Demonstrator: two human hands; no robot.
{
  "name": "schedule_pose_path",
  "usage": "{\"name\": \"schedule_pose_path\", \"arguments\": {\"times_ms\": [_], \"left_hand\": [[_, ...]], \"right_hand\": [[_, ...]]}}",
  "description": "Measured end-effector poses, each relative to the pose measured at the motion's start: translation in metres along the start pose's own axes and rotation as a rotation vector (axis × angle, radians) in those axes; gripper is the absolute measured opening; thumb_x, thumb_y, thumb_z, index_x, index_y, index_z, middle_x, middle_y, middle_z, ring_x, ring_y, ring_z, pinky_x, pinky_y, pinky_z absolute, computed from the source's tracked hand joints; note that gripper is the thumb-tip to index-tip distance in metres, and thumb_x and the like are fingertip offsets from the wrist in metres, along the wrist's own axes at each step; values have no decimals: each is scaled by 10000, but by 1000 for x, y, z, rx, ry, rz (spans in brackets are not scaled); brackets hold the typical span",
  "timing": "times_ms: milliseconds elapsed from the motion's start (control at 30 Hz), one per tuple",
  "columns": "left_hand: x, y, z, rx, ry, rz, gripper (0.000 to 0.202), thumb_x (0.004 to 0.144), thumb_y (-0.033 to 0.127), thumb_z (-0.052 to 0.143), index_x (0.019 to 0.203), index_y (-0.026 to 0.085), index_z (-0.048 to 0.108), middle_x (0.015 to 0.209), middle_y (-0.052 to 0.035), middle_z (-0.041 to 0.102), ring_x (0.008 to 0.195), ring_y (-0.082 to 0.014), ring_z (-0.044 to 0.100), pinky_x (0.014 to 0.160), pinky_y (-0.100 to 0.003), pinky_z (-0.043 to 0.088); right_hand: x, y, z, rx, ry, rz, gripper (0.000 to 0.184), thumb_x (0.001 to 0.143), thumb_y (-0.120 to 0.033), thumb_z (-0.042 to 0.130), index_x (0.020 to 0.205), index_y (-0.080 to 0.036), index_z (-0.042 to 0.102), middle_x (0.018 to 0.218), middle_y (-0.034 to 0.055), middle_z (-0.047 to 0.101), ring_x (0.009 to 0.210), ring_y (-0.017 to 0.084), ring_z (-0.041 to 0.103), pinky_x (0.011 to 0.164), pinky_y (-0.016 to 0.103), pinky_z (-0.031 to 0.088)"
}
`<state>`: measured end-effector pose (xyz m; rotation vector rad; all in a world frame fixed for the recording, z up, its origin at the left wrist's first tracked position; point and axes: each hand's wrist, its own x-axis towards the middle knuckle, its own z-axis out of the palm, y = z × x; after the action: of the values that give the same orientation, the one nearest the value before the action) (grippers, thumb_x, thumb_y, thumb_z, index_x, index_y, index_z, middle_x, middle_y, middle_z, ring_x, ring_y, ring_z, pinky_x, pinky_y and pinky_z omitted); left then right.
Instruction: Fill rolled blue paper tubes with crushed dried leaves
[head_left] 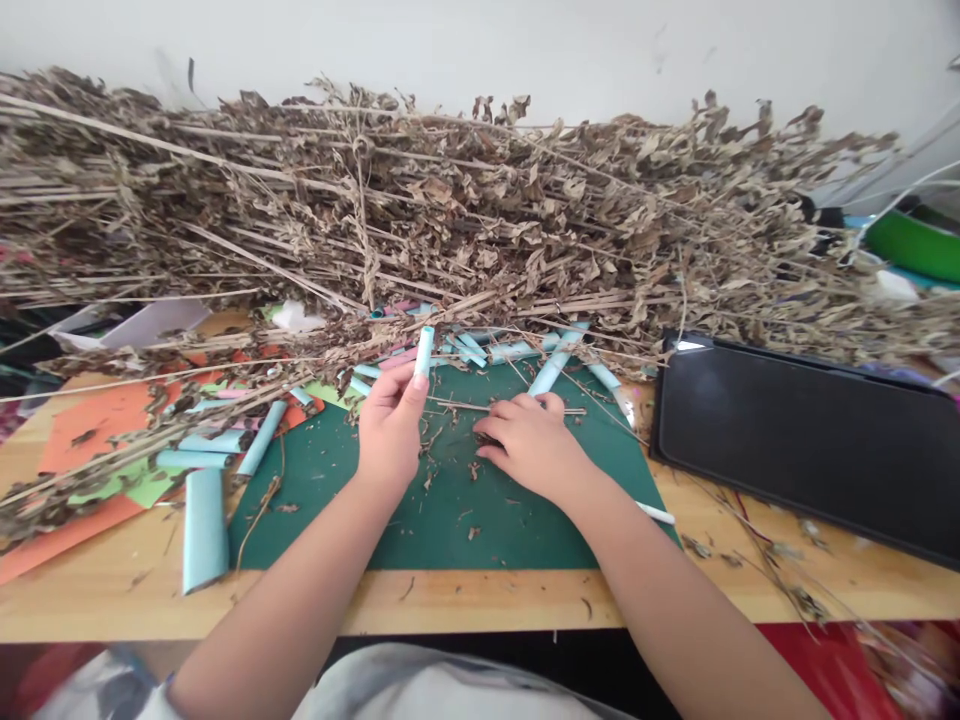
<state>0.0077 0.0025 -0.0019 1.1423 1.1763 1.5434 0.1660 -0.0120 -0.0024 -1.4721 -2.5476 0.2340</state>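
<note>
My left hand [391, 425] pinches a short light-blue paper tube [424, 352] between thumb and fingers and keeps it upright, its open end up. My right hand [532, 440] rests low over the green cutting mat [450, 540] with its fingers curled. Something dark lies between its thumb and forefinger; I cannot make it out. A thin dry stalk [574, 411] runs along the mat at its fingertips. Crumbs of dried leaf [474, 534] are scattered between the hands. Behind the right hand lies a longer light-blue paper tube [559, 358].
A big heap of dried leafy stalks [450, 200] fills the back of the wooden table [480, 598]. On the right lies a black tablet [810, 440]. More blue tubes [205, 530] and orange paper [97, 430] lie left. A white stick [656, 513] touches the mat's right edge.
</note>
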Motion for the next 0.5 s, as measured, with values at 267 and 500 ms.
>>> {"name": "schedule_pose_path", "arguments": {"times_ms": [267,500], "left_hand": [[-6,3,2,23,-262,-59,205,668,323,585,737,144,513,581,34,485,495,-63,422,473,-177,350],[-15,15,2,629,-899,206,101,716,232,506,713,147,560,639,-9,549,596,-108,473,577,-215,375]], "right_hand": [[-2,0,-5,69,-13,-25,108,742,-128,503,669,-180,563,698,29,616,756,187,502,725,376,228],[-4,18,-15,860,340,154,73,736,-276,531,725,-204,538,660,-10,550,619,124,503,576,265,386]]}}
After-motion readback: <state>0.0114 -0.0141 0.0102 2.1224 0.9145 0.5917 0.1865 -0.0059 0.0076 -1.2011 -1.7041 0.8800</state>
